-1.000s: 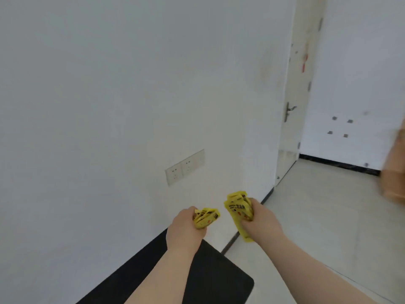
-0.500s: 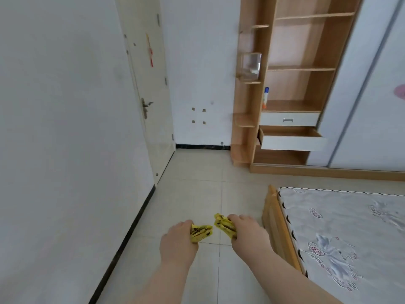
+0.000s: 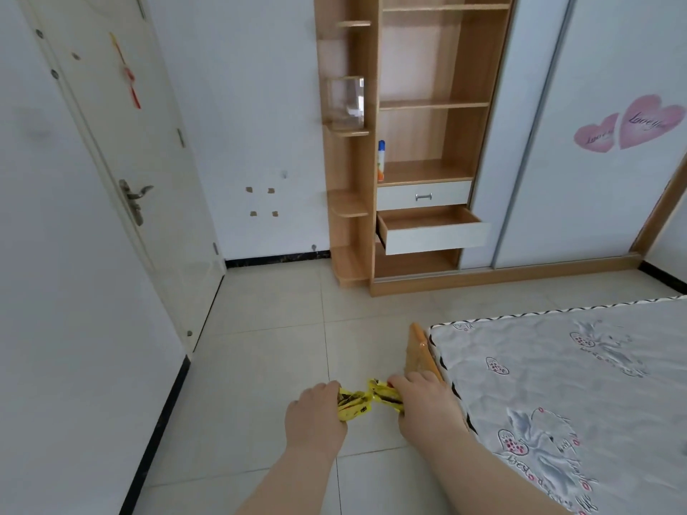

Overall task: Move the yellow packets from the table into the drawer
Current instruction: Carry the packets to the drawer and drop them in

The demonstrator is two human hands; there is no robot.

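Observation:
My left hand (image 3: 316, 414) is closed around a bunch of yellow packets (image 3: 353, 403), held out low in front of me over the tiled floor. My right hand (image 3: 423, 403) grips another bunch of yellow packets (image 3: 384, 394), almost touching the first bunch. Far ahead, the lower drawer (image 3: 433, 230) of the wooden shelf unit stands pulled open; its inside looks bare. The drawer above it (image 3: 423, 196) is shut. The table is out of view.
A bed with a patterned mattress (image 3: 565, 384) and a wooden corner (image 3: 418, 353) fills the right. A white door (image 3: 122, 143) stands on the left. Tiled floor (image 3: 275, 328) runs from me to the shelf unit (image 3: 420, 143); a wardrobe door with heart stickers (image 3: 609, 124) is beside it.
The view has swung from the left wall round to the room, bringing the shelf unit and open drawer into sight and closer. Both hands keep their packets and have drawn together.

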